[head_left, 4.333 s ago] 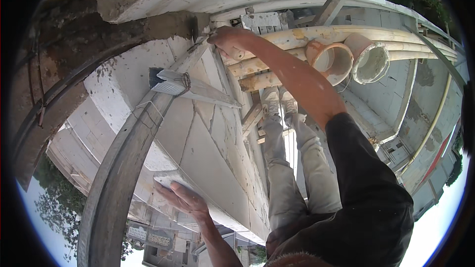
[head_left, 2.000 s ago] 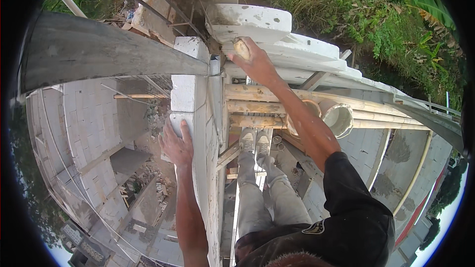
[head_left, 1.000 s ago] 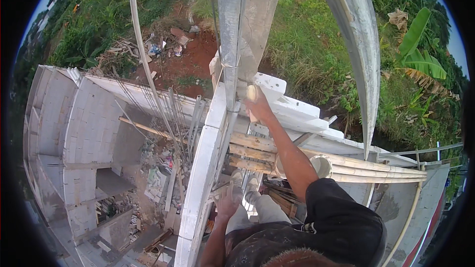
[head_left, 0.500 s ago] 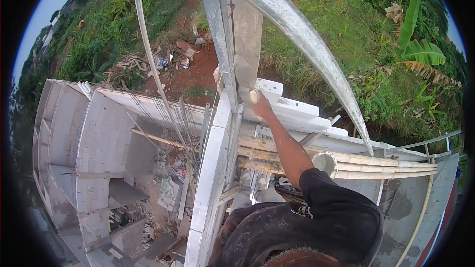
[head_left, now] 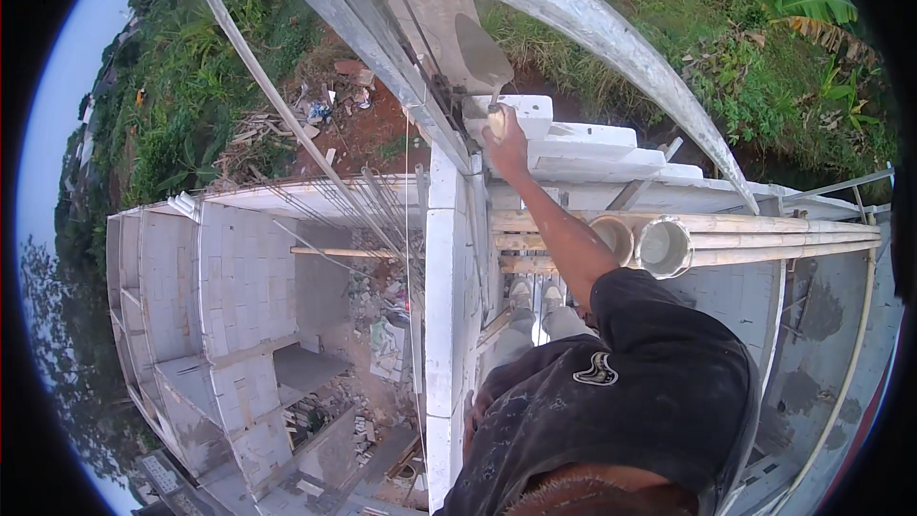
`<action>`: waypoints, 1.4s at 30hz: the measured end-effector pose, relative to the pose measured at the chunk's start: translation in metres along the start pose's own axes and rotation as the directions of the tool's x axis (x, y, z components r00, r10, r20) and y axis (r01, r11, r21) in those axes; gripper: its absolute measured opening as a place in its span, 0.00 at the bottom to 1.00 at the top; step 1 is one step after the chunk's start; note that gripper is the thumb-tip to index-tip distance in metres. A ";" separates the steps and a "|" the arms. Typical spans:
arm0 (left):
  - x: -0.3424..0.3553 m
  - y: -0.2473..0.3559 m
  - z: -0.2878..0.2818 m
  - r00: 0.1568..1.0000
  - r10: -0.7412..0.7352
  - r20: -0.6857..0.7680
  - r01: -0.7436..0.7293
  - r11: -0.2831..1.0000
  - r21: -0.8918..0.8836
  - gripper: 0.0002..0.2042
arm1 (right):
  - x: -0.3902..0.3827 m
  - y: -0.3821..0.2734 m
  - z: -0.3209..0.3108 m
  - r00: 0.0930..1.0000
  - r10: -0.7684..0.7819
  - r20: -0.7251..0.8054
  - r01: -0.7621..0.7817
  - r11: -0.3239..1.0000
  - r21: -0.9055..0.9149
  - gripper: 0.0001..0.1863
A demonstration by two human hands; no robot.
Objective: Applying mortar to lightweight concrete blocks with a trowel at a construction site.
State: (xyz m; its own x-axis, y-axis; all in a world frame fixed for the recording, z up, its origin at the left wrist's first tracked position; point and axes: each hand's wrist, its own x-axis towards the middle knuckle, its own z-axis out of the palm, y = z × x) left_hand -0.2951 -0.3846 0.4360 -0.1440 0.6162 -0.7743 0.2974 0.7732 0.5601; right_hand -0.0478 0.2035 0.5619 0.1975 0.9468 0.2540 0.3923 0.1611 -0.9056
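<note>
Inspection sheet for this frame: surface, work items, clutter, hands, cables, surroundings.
Surface: top of a white block wall, seen from above; person stands on wooden scaffold poles.
Work items: trowel with grey mortar, by stacked white blocks.
Clutter: two buckets on the poles; rubble on the floor below.
Hands: right hand grips the trowel handle; left hand low beside the wall, grip unclear.
Cables: thin string line along the wall; rebar rods.
Surroundings: unroofed block rooms left, grass and red soil beyond.

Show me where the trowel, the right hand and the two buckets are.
trowel (head_left: 480, 50): head view, on the flat blade.
right hand (head_left: 503, 140): head view, on the back of the hand.
two buckets (head_left: 663, 247): head view, inside the right-side bucket.
</note>
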 end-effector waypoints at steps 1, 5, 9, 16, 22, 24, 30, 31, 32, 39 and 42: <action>0.003 0.004 -0.016 1.000 0.004 -0.011 -0.004 1.000 0.016 0.33 | 0.001 -0.003 0.004 1.000 0.019 -0.020 -0.019 1.000 0.012 0.33; 0.014 0.022 -0.066 0.999 0.021 -0.042 -0.018 0.998 0.061 0.33 | 0.009 -0.011 0.031 0.966 0.227 -0.122 -0.200 0.960 0.197 0.33; 0.023 0.031 -0.091 0.997 0.039 -0.067 -0.035 0.998 0.059 0.33 | 0.014 0.024 0.028 0.975 0.065 0.211 -0.051 0.996 -0.068 0.36; 0.012 0.025 -0.105 0.995 0.024 -0.099 -0.023 1.000 0.009 0.33 | 0.019 0.004 0.006 0.755 0.318 0.574 -0.455 0.884 0.109 0.31; 0.021 0.041 -0.097 0.990 0.038 -0.134 -0.044 0.998 -0.043 0.33 | 0.007 0.045 -0.006 0.814 0.280 0.508 -0.246 0.960 -0.135 0.32; 0.026 0.050 -0.089 0.988 0.041 -0.150 -0.052 0.996 -0.068 0.33 | 0.010 0.038 -0.012 0.868 0.376 0.325 -0.380 0.924 -0.054 0.34; 0.036 0.068 -0.082 0.978 0.064 -0.199 -0.090 0.988 -0.124 0.33 | 0.015 0.060 -0.014 0.920 0.152 0.360 -0.049 0.959 -0.279 0.33; 0.040 0.075 -0.079 0.975 0.072 -0.208 -0.101 0.986 -0.135 0.33 | 0.015 0.066 -0.012 0.897 0.315 0.309 -0.316 0.947 -0.048 0.36; 0.041 0.079 -0.076 0.972 0.070 -0.223 -0.105 0.983 -0.148 0.33 | 0.013 0.062 -0.011 0.894 0.317 0.316 -0.319 0.947 -0.048 0.36; 0.049 0.080 -0.055 0.957 0.061 -0.284 -0.131 0.963 -0.235 0.33 | 0.003 0.054 -0.021 0.831 0.462 0.308 -0.533 0.821 0.204 0.27; 0.058 0.081 -0.041 0.963 0.056 -0.265 -0.128 0.956 -0.262 0.33 | -0.027 0.057 -0.052 0.678 0.686 0.263 -0.720 0.549 0.425 0.23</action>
State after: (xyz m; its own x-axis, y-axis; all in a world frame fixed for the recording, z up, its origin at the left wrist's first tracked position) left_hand -0.3183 -0.2803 0.4486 -0.3718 0.6762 -0.6361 0.0552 0.7001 0.7119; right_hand 0.0157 0.1731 0.5213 0.1666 0.8260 -0.5385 -0.3087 -0.4750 -0.8241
